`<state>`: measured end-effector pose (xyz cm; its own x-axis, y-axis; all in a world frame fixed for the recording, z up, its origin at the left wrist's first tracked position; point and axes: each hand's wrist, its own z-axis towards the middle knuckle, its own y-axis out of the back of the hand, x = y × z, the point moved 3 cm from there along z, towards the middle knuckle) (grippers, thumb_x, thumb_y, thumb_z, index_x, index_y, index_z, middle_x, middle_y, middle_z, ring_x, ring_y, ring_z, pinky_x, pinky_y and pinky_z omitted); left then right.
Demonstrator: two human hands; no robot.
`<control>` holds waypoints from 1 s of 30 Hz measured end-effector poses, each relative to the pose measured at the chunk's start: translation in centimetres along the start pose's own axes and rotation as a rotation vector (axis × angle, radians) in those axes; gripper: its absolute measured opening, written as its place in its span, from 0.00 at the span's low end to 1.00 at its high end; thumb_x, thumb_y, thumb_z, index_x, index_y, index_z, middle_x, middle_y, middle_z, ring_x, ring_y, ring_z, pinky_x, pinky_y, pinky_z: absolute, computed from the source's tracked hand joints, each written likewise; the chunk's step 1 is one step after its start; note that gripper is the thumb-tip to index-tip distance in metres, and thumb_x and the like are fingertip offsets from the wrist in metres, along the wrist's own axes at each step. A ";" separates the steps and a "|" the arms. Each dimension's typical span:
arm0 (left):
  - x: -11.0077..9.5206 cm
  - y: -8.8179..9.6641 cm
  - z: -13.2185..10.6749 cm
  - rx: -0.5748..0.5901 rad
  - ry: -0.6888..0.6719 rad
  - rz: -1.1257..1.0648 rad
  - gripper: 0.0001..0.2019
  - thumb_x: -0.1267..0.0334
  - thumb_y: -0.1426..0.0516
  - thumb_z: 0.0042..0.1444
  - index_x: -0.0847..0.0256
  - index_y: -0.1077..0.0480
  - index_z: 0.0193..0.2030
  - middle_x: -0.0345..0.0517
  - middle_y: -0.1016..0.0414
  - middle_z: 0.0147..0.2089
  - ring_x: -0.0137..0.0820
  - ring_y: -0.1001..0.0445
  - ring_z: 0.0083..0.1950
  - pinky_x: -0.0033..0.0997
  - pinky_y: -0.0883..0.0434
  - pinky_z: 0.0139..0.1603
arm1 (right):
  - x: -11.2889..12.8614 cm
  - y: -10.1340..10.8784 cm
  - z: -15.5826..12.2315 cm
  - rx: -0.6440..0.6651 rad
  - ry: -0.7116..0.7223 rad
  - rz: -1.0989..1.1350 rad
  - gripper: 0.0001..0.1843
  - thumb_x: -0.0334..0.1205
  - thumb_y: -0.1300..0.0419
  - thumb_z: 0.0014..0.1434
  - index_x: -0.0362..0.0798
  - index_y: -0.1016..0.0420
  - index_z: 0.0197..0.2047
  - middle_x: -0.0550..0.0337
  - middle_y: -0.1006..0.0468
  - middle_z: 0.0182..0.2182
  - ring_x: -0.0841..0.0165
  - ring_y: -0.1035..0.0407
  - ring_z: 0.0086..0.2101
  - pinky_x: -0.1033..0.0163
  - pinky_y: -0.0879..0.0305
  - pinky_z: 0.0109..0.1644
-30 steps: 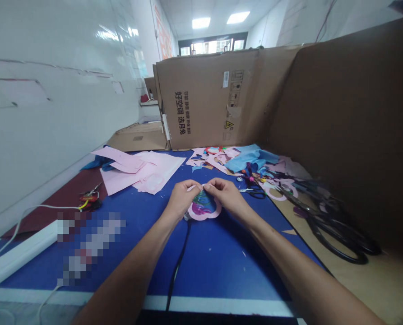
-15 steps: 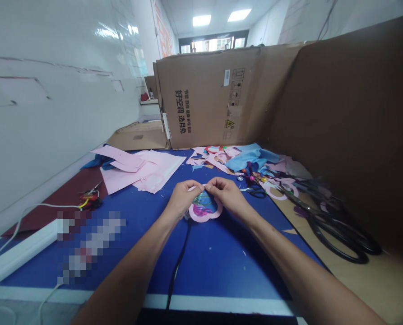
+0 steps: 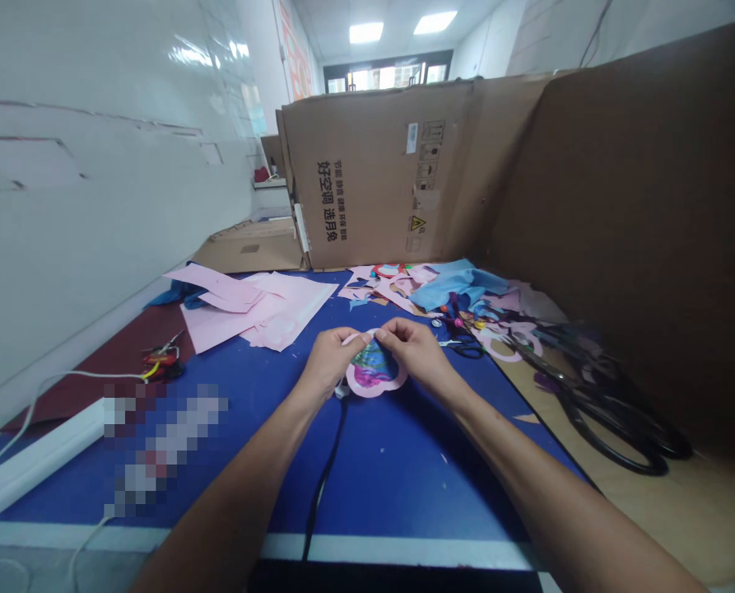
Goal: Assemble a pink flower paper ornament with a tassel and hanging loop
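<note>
Two pinches hold one pink paper cutout [image 3: 367, 392]: left hand [image 3: 332, 362] and right hand [image 3: 415, 352], fingers almost meeting along its top edge, equally near it, its long axis crosswise over the blue worktop [image 3: 367, 478]

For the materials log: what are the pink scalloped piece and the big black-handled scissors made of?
The pink scalloped piece looks like matte card by its thin edge; its shinier multicoloured centre may be foil or film. The scissors seem black plastic-handled with steel blades; finish blurred.
</note>
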<state>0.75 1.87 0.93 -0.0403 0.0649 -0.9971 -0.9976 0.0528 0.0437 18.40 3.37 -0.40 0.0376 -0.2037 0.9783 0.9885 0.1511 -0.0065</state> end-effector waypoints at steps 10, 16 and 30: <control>0.3 0.1 0.1 -0.011 0.063 -0.038 0.24 0.41 0.27 0.46 0.62 0.22 0.28 0.42 0.24 0.25 0.27 0.31 0.25 0.27 0.36 0.27 | 0.3 0.3 -0.1 -0.055 -0.032 -0.013 0.26 0.64 0.26 0.53 0.49 0.23 0.31 0.63 0.26 0.26 0.69 0.37 0.28 0.61 0.41 0.33; 0.3 0.2 0.2 -0.029 0.075 -0.020 0.25 0.39 0.27 0.45 0.62 0.23 0.28 0.42 0.25 0.24 0.27 0.32 0.23 0.27 0.38 0.24 | 0.4 0.3 -0.1 -0.031 -0.028 0.013 0.27 0.66 0.26 0.52 0.49 0.23 0.32 0.63 0.25 0.26 0.68 0.36 0.28 0.61 0.40 0.33; -0.1 -0.1 0.0 -0.044 0.081 -0.102 0.21 0.44 0.27 0.51 0.61 0.24 0.27 0.40 0.26 0.23 0.26 0.33 0.20 0.26 0.37 0.21 | 0.6 0.8 0.0 -0.091 -0.047 0.041 0.28 0.67 0.24 0.50 0.49 0.22 0.32 0.61 0.22 0.27 0.68 0.34 0.28 0.61 0.35 0.34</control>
<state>0.83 1.91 1.06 0.0584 -0.0194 -0.9981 -0.9982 0.0111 -0.0587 19.20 3.33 0.22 0.0734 -0.1529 0.9855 0.9955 0.0699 -0.0633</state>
